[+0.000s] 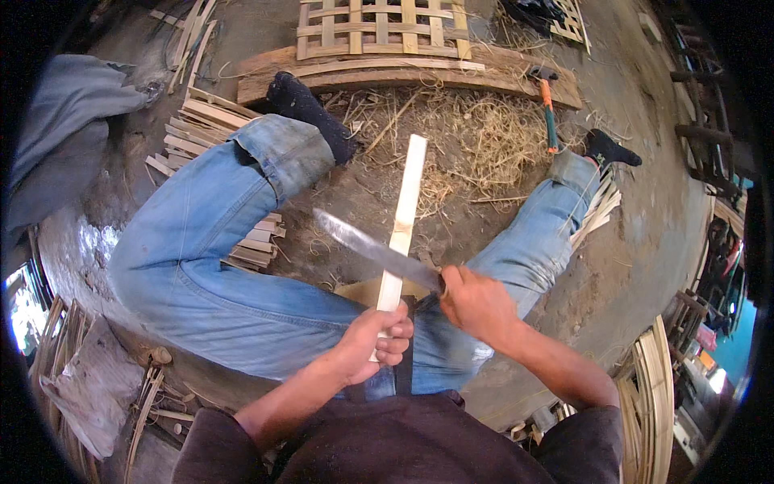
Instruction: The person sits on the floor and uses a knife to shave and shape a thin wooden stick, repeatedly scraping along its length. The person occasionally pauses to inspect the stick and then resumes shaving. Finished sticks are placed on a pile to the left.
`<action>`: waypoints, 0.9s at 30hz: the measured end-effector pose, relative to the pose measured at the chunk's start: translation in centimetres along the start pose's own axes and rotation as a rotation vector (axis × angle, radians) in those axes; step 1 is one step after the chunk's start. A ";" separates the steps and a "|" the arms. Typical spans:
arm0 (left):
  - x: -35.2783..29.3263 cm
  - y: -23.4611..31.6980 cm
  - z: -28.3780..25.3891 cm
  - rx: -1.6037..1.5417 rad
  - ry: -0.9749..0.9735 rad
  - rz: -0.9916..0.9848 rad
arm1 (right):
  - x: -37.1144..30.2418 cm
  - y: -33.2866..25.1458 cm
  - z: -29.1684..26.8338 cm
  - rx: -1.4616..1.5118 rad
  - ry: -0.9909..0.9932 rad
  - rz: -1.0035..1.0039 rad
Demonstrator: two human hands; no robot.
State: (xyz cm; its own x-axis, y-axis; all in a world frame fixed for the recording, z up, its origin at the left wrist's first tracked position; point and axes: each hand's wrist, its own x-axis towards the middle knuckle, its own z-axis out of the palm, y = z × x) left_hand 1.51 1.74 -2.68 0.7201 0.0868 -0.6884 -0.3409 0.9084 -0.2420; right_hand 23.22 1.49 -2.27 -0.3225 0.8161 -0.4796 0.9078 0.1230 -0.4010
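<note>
Held upright in front of my lap is a pale bamboo strip (409,189). My left hand (377,343) is closed round its lower end, fingers wrapped over it. A long-bladed knife (367,247) crosses the strip a little above that hand, its tip pointing to the upper left. My right hand (480,302) grips the knife's handle, which is mostly hidden by the fingers. The blade lies over or against the strip; whether it cuts in, I cannot tell.
Curled shavings (492,145) cover the ground between my legs. Beyond them lies a wooden plank (355,81) with a hammer (548,109) resting against it and a woven lattice (383,28) behind. Stacked strips (205,121) lie beside my left leg, more strips (657,387) at the right.
</note>
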 end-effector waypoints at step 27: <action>-0.8 -1.7 0.4 0.108 0.055 -0.082 | -1.2 3.2 -1.1 -0.056 -0.129 0.017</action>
State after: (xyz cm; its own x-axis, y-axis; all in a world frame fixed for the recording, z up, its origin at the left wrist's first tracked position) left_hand 1.74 0.34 -1.41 0.7076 -0.0097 -0.7066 -0.2126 0.9506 -0.2260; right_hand 26.86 1.51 -2.10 -0.3354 0.7391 -0.5841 0.9258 0.1439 -0.3496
